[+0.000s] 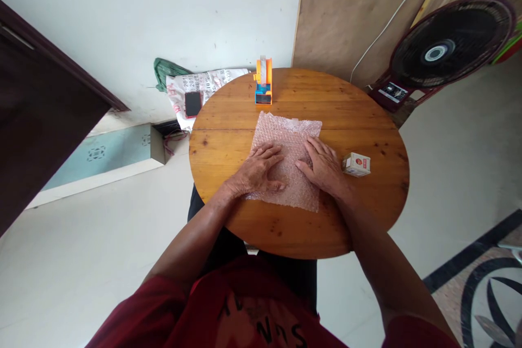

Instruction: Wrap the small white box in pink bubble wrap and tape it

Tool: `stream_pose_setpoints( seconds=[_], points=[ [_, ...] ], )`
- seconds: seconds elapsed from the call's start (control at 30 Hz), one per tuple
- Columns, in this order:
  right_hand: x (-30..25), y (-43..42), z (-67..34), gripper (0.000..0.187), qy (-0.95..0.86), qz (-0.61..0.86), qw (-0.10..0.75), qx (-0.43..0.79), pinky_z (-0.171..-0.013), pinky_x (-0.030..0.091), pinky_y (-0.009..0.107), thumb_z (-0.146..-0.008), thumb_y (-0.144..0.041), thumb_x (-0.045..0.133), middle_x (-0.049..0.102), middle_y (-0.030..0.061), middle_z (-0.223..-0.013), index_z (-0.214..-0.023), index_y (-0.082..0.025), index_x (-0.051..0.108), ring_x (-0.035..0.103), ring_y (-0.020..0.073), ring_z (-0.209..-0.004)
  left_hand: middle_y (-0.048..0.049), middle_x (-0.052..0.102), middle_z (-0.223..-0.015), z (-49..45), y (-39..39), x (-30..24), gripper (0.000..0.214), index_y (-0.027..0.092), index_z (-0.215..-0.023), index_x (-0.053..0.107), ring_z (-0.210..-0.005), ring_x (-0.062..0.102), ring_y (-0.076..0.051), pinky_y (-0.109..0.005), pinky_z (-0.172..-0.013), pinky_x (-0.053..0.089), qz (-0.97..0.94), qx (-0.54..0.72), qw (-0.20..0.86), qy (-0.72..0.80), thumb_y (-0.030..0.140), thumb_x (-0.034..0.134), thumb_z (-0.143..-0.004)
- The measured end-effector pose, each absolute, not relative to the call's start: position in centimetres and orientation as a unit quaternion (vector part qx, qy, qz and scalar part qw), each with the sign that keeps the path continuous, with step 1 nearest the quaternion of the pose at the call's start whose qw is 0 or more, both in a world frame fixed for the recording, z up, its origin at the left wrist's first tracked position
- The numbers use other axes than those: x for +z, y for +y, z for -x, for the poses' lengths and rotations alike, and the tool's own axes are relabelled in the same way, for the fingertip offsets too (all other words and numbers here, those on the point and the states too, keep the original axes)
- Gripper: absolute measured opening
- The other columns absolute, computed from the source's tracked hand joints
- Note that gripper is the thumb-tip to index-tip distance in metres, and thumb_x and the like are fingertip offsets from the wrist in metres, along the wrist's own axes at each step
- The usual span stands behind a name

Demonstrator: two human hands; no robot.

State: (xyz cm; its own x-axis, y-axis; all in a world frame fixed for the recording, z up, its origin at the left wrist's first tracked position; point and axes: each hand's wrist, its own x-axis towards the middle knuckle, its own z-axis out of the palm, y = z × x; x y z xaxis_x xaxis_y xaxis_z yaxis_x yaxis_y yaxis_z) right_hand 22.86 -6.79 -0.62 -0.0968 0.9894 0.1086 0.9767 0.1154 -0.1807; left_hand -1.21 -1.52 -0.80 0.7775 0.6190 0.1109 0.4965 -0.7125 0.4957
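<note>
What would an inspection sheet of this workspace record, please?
Surface: round wooden table, with visible knots.
Job's things: bubble wrap spread out; small box to its right; tape dispenser beyond it.
Clutter: dark flat item on a printed sack, left of the table.
Hands: left hand and right hand palm down on the bubble wrap.
Cables: white cable along the brown panel.
Surroundings: fan at right; white wall ahead.

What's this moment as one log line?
left hand: on bubble wrap; right hand: on bubble wrap; small box: right of wrap; tape dispenser: beyond wrap
</note>
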Motion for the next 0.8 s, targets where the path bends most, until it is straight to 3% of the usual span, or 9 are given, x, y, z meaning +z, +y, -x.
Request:
stream_pose_setpoints(
  seconds=[0.43,0.8],
  points=[
    [0.0,-6.8,-23.3,0.074,-0.75,0.654,0.091,0.049,-0.12,0.029,0.051,-0.093,-0.05,0.049,0.037,0.0192,-0.162,-0.151,-0.005,0.041,0.034,0.0345,-0.149,-0.0169,0.044,-0.158,1.3,-1.4,-0.9,0.09,0.014,-0.144,0.055,-0.153,0.028,-0.037,-0.056,-0.127,0.02,-0.918,0.137,0.222,0.299,0.063,0.079,-0.072],
    [0.1,-6.5,-25.0,0.106,-0.767,0.624,0.08,0.127,-0.122,0.026,0.057,-0.074,-0.068,0.069,0.027,0.0205,-0.166,-0.157,-0.012,0.034,0.026,0.0399,-0.153,-0.0152,0.041,-0.16,1.4,-1.4,-1.3,0.091,0.018,-0.145,0.055,-0.154,0.026,-0.038,-0.057,-0.127,0.018,-0.921,0.134,0.217,0.294,0.067,0.078,-0.071]
  ],
)
